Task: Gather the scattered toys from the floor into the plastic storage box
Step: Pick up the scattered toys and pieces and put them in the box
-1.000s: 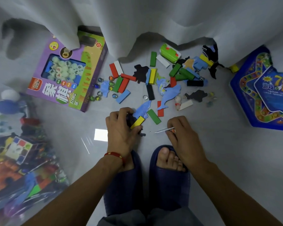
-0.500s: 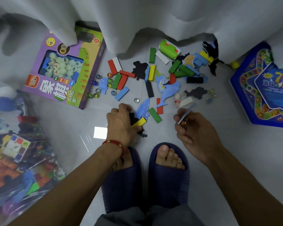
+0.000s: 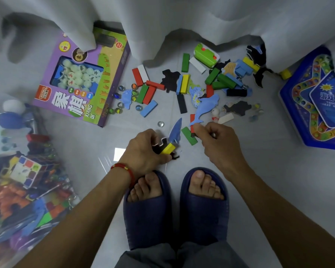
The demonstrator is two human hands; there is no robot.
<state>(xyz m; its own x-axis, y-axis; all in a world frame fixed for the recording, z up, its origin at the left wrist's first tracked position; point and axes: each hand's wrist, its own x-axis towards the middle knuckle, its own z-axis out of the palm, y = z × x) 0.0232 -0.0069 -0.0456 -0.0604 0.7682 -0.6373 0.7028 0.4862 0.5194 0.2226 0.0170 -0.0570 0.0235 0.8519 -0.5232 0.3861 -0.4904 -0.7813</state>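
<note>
**A:** What have my hands got?

**B:** From my seat, your left hand [image 3: 146, 149] is curled round a small bunch: a yellow block [image 3: 167, 148], a black foam piece [image 3: 159, 147] and the tail of a blue shark [image 3: 176, 132]. It sits low over the floor [image 3: 269, 171], just ahead of your left slipper [image 3: 147, 215].

**A:** And my right?

**B:** Your right hand [image 3: 219, 141] is fisted with something thin and grey pinched inside; I cannot tell what. Its forefinger reaches toward 11 o'clock, touching or nearly touching the tail of the blue dolphin [image 3: 206, 110], with a green block [image 3: 189, 135] just beside the knuckles at 9 o'clock.

**A:** Where's the storage box?

**B:** At 8 o'clock from your feet, along the left edge. The box [image 3: 0, 246] is clear plastic and crowded: a puzzle cube [image 3: 26, 172], an orange toy [image 3: 7, 198], coloured blocks and blue pieces show through it. Its rim is blurred, so I can't tell which things at its top end are inside.

**A:** Other containers?

**B:** A purple game box [image 3: 75, 82] at 10 o'clock, pale round pieces behind its window, one corner under the curtain [image 3: 182, 14]. A blue star-board box [image 3: 313, 101] at 2 o'clock, lid on.

**A:** The loose toys?

**B:** Spread at 12 o'clock: blocks, marbles [image 3: 160, 124], foam animals, a green case [image 3: 206, 55].
</note>
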